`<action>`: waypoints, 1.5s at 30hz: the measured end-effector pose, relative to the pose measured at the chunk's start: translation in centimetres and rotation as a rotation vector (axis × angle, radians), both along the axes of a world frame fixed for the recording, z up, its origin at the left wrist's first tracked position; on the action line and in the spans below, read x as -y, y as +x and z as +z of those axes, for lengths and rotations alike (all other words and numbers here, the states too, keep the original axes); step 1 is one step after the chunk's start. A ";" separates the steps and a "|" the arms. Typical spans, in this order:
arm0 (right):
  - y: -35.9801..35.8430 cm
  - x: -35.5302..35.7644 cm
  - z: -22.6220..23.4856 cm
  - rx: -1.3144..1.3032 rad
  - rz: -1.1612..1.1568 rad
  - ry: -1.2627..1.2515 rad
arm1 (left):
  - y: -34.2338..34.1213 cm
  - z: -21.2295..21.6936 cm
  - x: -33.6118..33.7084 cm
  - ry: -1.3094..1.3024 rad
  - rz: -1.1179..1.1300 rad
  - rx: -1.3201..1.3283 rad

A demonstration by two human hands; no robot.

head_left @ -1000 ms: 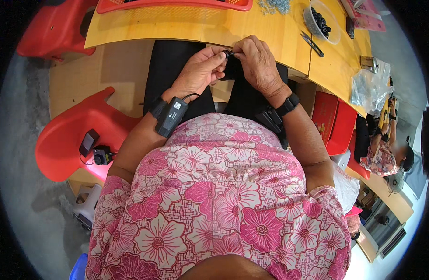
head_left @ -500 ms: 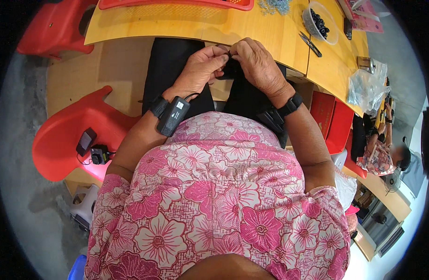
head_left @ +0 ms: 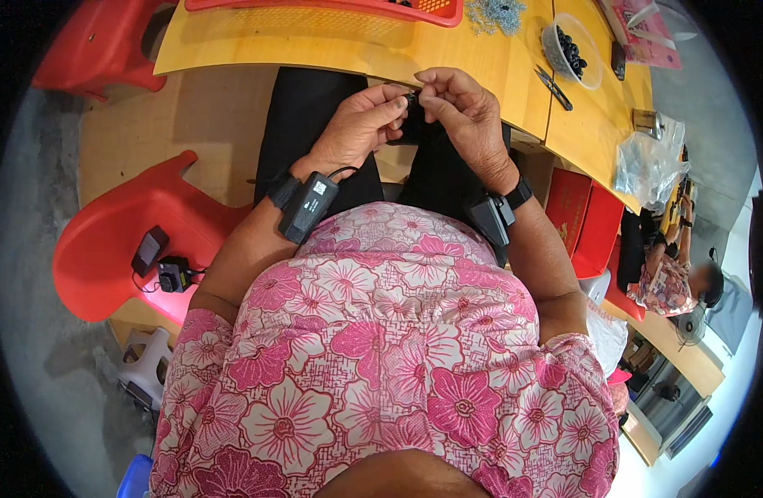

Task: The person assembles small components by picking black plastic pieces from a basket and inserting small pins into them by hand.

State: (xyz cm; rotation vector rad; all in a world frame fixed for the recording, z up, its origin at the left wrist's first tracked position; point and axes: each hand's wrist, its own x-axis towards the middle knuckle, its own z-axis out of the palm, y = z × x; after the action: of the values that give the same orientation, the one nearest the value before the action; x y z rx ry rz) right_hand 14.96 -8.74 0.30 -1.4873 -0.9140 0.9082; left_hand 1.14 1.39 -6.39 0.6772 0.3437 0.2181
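Far-left floor: grey concrete (head_left: pixel 37 199), scuffed in tone; it meets pale wood-coloured boarding (head_left: pixel 141 158) nearer you.
Red stool: a plastic one (head_left: pixel 91 50) stands at the upper left, by the table's end.
Red chair: beside your left arm (head_left: pixel 107 249), with small black devices (head_left: pixel 174 274) on its seat.
Table: yellow wood-toned top (head_left: pixel 273 50), its near edge bowed by the lens; a red tray (head_left: pixel 315 6) lies at the far side.
Left wrist unit: black box (head_left: pixel 308 207), with a white square code and small pale print on its face.
Your left hand: (head_left: pixel 356 124) thumb and forefinger pinch the small dark piece, other fingers curled.
Small dark piece: (head_left: pixel 411 99) between your hands, above your black trousers, just off the table edge; too small and dark to tell its long axis or which way it points.
Your right hand: (head_left: pixel 464 112) thumb tip close by the piece, forefinger parted from it; cannot tell whether they grip anything.
Right of table: a bluish beady heap (head_left: pixel 493 15), dark snips (head_left: pixel 554 90), a clear bowl (head_left: pixel 595 62) of black pieces (head_left: pixel 570 54).
Red box: (head_left: pixel 587 224) below the table edge, gold-toned marking on one face.
Far right: crumpled clear bag (head_left: pixel 651 162); beyond, another person (head_left: pixel 659 286) in a patterned top.
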 end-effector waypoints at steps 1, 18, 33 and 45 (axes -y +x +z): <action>0.0 0.1 -0.1 0.093 -0.019 -0.020 | 0.0 0.0 0.0 0.018 -0.011 0.012; -1.3 -0.2 0.2 0.275 -0.105 0.019 | -0.3 0.5 -0.3 -0.080 0.004 0.042; 0.3 -1.8 5.1 0.965 -0.013 0.214 | -0.2 -0.2 0.2 -0.179 -0.025 0.128; 8.4 -15.0 5.4 1.195 0.261 0.034 | 0.4 0.9 -0.4 -0.201 -0.046 0.100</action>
State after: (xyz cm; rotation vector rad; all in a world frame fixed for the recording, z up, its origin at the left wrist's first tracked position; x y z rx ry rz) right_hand 23.38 6.30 5.72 -1.8860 -1.9870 0.0651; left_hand 1.57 1.82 -5.54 0.4738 0.2498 0.1708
